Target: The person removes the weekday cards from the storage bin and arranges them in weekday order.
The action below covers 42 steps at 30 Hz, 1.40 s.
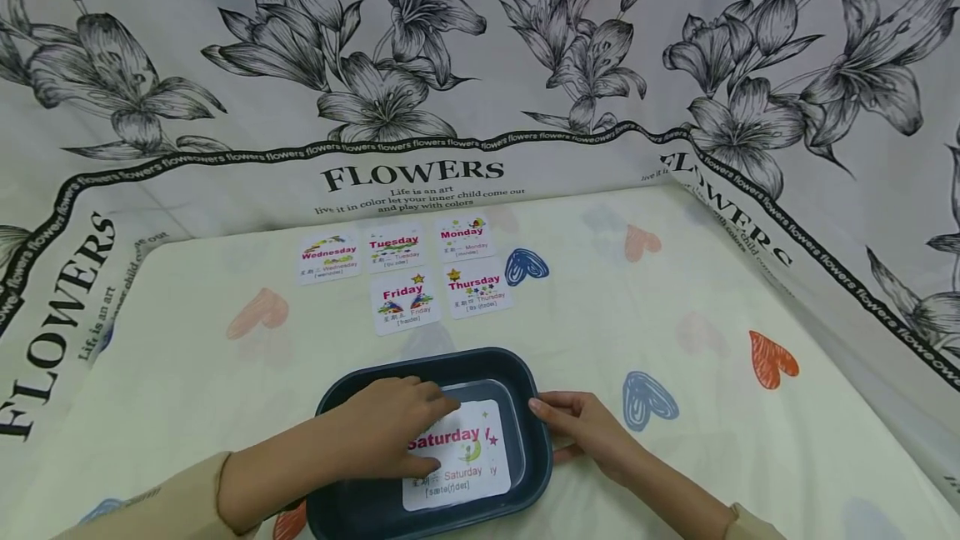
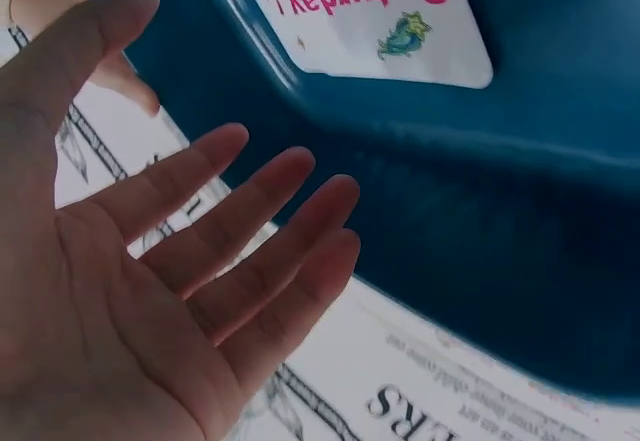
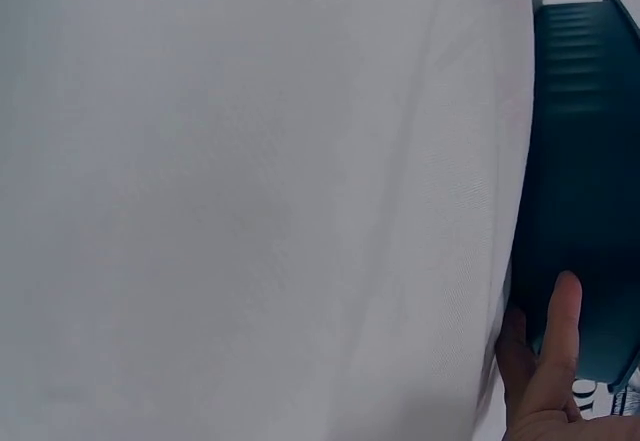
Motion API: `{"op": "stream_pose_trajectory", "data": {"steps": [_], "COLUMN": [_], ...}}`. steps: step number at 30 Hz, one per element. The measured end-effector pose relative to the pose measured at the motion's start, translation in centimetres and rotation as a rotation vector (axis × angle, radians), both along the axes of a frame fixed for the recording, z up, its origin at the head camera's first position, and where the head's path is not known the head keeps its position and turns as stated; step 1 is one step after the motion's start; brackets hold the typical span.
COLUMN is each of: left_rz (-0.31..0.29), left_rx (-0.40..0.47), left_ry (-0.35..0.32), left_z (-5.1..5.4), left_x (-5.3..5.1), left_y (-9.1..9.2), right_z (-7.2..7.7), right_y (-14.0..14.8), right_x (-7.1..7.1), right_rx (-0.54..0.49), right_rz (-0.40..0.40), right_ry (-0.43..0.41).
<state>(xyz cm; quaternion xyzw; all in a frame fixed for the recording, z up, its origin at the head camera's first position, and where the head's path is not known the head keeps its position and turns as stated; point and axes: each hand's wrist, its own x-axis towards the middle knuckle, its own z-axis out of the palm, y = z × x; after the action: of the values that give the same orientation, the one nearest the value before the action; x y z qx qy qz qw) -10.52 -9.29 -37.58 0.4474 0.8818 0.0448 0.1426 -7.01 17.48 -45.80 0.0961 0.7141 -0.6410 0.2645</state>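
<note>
On the desk (image 1: 750, 457), nearest its back edge, the Wednesday card (image 1: 329, 258), Tuesday card (image 1: 396, 247) and Monday card (image 1: 464, 240) lie left to right, the Friday card (image 1: 406, 302) and Thursday card (image 1: 480, 287) before them. In front stands the tray (image 1: 531, 457), the Saturday card (image 1: 472, 461) inside, closer to its right rim.

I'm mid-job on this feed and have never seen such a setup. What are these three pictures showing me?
There's no machine, only someone's bare left hand and right hand. The wide picture comes from a camera worn on the head; the others from one on each wrist. On the cloth lie five cards, Monday to Friday; nearer is a tray with a Saturday card in it. The right hand grips the tray's edge. The left hand is over the tray, fingers spread, holding nothing.
</note>
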Motion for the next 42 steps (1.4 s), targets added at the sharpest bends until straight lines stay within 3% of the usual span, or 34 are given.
{"op": "stream_pose_trajectory", "data": {"steps": [12,18,24,30,36,42], "left_rz": [0.069,0.045,0.004,0.016,0.015,0.056], "left_rx": [-0.156,-0.171,-0.173,-0.211,-0.230,-0.259], "left_ry": [-0.020,-0.002,0.071,0.066,0.103,0.049], "left_z": [-1.9,-2.8,-3.5,-4.1,-4.7,-4.8], "left_x": [0.2,0.4,0.6,1.0,1.2,0.9], "left_y": [3.0,3.0,2.8,3.3,3.6,3.9], "right_z": [0.1,0.2,0.2,0.1,0.2,0.2], "right_y": [-0.1,-0.3,-0.2,-0.2,-0.1,0.0], "right_x": [-0.1,-0.1,-0.1,-0.2,0.0,-0.1], "right_rx": [-0.005,0.006,0.008,-0.003,0.002,-0.005], "right_rz": [0.007,0.010,0.010,0.017,0.013,0.011], "right_ry": [-0.004,-0.005,0.001,-0.007,-0.001,-0.007]}}
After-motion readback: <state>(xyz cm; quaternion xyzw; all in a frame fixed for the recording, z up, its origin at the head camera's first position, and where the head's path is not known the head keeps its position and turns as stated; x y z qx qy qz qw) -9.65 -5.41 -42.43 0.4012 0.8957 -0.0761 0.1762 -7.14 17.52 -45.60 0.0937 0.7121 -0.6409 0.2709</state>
